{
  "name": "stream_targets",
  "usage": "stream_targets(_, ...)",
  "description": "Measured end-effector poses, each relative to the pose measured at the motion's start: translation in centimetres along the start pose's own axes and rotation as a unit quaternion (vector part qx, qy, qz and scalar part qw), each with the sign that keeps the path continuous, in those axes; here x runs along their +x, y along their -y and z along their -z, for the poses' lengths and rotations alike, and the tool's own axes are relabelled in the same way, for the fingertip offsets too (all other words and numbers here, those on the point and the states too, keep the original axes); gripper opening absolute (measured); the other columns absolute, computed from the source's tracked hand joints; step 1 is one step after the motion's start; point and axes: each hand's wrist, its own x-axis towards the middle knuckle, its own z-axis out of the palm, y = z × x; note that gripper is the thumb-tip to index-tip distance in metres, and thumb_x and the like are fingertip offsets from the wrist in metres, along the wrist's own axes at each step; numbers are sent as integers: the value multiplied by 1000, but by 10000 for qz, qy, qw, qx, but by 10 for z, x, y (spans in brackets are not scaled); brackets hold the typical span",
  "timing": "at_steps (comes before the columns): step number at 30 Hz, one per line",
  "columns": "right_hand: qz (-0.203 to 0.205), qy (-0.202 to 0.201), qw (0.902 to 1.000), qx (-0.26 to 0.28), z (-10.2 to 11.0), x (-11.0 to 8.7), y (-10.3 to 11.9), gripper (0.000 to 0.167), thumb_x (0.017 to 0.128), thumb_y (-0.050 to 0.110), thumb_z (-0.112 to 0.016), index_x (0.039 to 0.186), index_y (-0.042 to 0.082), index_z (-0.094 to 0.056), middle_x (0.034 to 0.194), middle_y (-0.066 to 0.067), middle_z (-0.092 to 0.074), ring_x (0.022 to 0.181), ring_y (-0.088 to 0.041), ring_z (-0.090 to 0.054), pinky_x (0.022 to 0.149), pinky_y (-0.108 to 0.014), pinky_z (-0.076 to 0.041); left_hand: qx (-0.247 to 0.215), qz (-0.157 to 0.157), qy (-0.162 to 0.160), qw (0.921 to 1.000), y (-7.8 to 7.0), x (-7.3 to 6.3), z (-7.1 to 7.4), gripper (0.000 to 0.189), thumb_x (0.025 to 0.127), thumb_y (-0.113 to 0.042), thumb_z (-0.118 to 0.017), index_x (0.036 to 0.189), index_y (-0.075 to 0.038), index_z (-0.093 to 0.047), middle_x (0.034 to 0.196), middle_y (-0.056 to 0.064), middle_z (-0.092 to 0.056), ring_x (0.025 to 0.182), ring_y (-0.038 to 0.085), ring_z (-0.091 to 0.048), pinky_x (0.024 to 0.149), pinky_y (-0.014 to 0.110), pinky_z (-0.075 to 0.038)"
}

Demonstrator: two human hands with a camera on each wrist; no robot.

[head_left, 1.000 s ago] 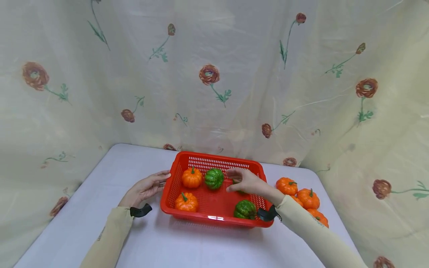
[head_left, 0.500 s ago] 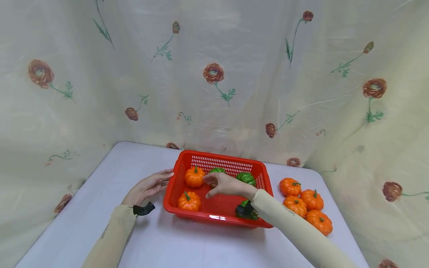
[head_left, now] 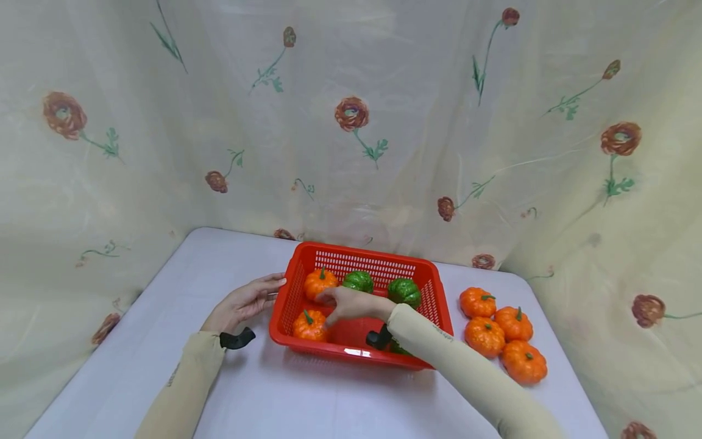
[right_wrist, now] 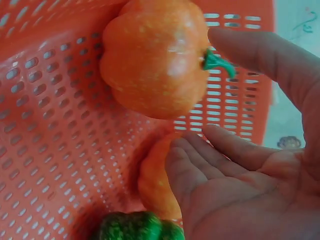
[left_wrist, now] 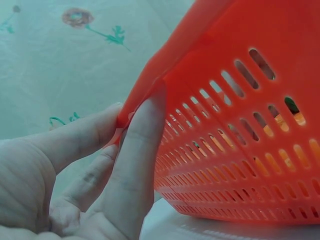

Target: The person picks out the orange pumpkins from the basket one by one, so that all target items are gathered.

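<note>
1. White table (head_left: 307, 402).
2. Red basket (head_left: 349, 333), on table.
3. Left hand (head_left: 244, 305), pinching basket's left rim (left_wrist: 167, 55).
4. Right hand (head_left: 353, 303), inside basket, thumb and fingers parted, holding nothing.
5. Orange pumpkins (head_left: 308, 327), two beside right hand; four outside, right.
6. Green pumpkins (head_left: 404, 293), in basket.

white table (head_left: 329, 414) | red basket (head_left: 329, 350) | four orange pumpkins (head_left: 485, 336) beside it

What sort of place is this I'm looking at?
Probably an indoor, curtained-off work area, though I can't name the room: floral sheeting behind and beside a white table, which bears a red basket holding pumpkins.
</note>
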Motion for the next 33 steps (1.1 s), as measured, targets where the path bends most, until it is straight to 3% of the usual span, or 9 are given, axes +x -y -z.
stream_targets(8, -206, 144, 9996, -142, -7, 11, -5, 64, 80, 9, -76, 137, 0, -48, 137, -11, -54, 128, -25, -50, 112, -39, -39, -82, 3, 58, 9999, 0, 2, -2, 69, 85, -23, -74, 145, -15, -41, 137, 10, -54, 108, 21, -66, 90, 27, -55)
stream_targets(15, -363, 404, 9984, -158, -11, 11, -2, 66, 78, 8, -77, 137, 4, -47, 135, -8, -52, 122, -18, -49, 113, -38, -37, -213, -42, 224, 9995, -1, 3, -4, 64, 90, -18, -68, 146, -12, -38, 132, 10, -57, 105, 20, -67, 88, 28, -56)
stream_targets(20, -350, 340, 9986, -225, -13, 12, -3, 68, 77, 9, -78, 137, 4, -46, 135, -8, -53, 120, -17, -49, 111, -37, -39, -296, -38, 198, 9994, -2, 4, -3, 63, 90, -17, -69, 145, -12, -38, 127, 9, -60, 103, 21, -68, 86, 28, -57)
stream_targets(24, -335, 307, 9986, -286, -14, 13, -4, 69, 76, 12, -79, 137, 4, -47, 133, -8, -54, 119, -17, -50, 110, -36, -40, -330, -87, 388, 9987, -2, 6, -4, 62, 94, -13, -64, 147, -10, -32, 121, 8, -62, 101, 21, -68, 84, 29, -58)
stream_targets(33, -334, 211, 9982, -443, -15, 14, -3, 69, 75, 14, -79, 135, 4, -49, 127, -6, -58, 113, -15, -53, 105, -33, -44, -289, -64, 183, 9994, 0, 3, -1, 59, 91, -17, -67, 145, -13, -41, 127, 7, -61, 106, 20, -67, 87, 27, -56)
